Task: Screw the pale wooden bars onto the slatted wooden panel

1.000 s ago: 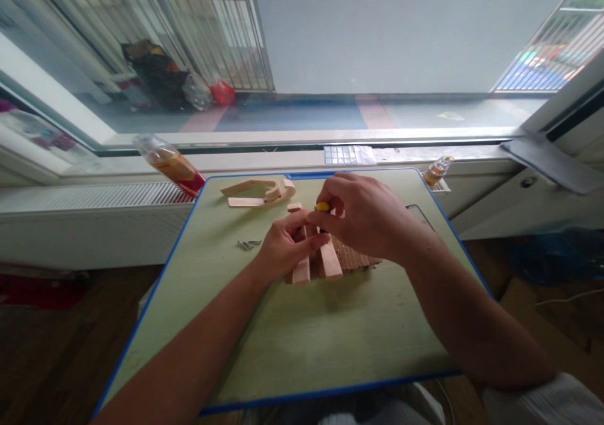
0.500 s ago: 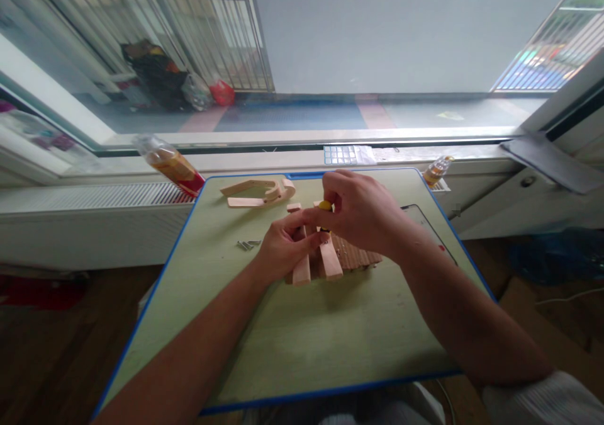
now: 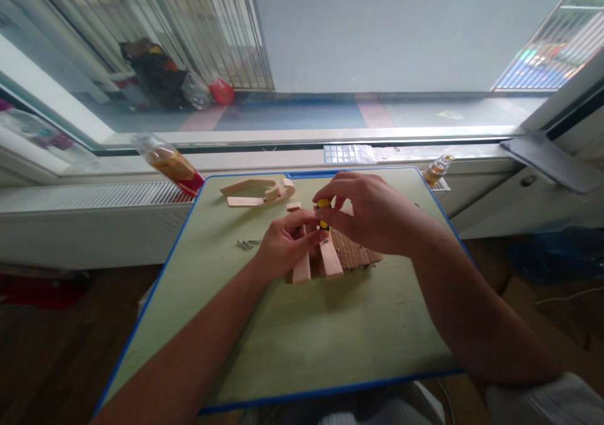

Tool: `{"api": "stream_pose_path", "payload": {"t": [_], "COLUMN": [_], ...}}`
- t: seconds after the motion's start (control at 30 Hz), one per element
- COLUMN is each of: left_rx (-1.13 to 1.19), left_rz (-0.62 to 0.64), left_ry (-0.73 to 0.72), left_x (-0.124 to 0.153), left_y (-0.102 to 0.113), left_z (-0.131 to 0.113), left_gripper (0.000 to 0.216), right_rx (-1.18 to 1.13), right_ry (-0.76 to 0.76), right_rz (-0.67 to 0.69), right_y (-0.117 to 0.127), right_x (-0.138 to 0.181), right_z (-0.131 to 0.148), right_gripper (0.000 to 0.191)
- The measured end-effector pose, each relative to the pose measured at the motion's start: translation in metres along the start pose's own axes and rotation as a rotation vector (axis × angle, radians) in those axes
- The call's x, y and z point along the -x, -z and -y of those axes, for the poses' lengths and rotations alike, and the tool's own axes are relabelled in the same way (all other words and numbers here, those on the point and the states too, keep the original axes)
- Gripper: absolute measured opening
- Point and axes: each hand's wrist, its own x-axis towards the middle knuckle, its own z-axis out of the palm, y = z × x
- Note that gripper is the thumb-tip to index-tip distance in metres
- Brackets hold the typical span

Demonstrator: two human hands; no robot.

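My right hand (image 3: 372,211) grips the handle of a short yellow and black screwdriver (image 3: 323,204) between thumb and fingers. The tool stands upright over a pale wooden strip (image 3: 332,260), beside a small dark screw or hole in the wood. From the left, my left hand (image 3: 283,242) is closed around the wooden pieces, its thumb and forefinger close to the screwdriver's lower end. Another pale wooden strip (image 3: 302,271) lies under its fingers. Both strips rest on a brown ribbed wooden piece (image 3: 358,253). The screwdriver's tip is hidden by my left fingers.
Several metal screws (image 3: 246,244) lie left of my hands on the green, blue-edged table (image 3: 283,343). Behind them is a curved pale wooden part (image 3: 259,193). One bottle (image 3: 170,164) leans at the left table edge, a smaller bottle (image 3: 438,170) at the right.
My right hand has turned and its fingers have shifted on the screwdriver handle, showing more of the yellow. The left hand and the wooden pieces stay in place.
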Motion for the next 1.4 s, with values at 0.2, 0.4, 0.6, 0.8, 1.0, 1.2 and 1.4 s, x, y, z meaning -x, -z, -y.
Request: {"api": "stream_pose_path", "payload": {"t": [0.2,0.4,0.6,0.8,1.0,1.2,1.4], "left_rx": [0.0,-0.001,0.03,-0.009,0.003,0.023,-0.032], "left_rz": [0.011,0.016,0.013,0.017,0.0,-0.03,-0.018], "left_ry": [0.014,0.023,0.02,0.027,0.025,0.011,0.006], "left_x": [0.001,0.002,0.002,0.002,0.002,0.001,0.002], "left_y": [0.003,0.003,0.001,0.004,0.003,0.0,0.002], "left_z": [0.004,0.005,0.001,0.005,0.008,0.008,0.005], "left_gripper": [0.038,0.038,0.036,0.041,0.039,0.046,0.036], "right_rx": [0.02,0.04,0.04,0.06,0.083,0.117,0.013], "right_ry": [-0.017,-0.028,-0.034,-0.044,-0.042,-0.09,-0.047], "right_rz": [-0.009,-0.022,-0.032,-0.036,-0.051,-0.078,-0.013], "right_y": [-0.003,-0.005,-0.006,-0.006,-0.01,-0.015,-0.01], "right_x": [-0.001,-0.002,-0.001,-0.002,-0.003,-0.007,-0.006], "right_z": [0.002,0.001,0.001,0.0,-0.002,-0.003,-0.006], "right_gripper": [0.018,0.017,0.019,0.025,0.025,0.027,0.024]}}
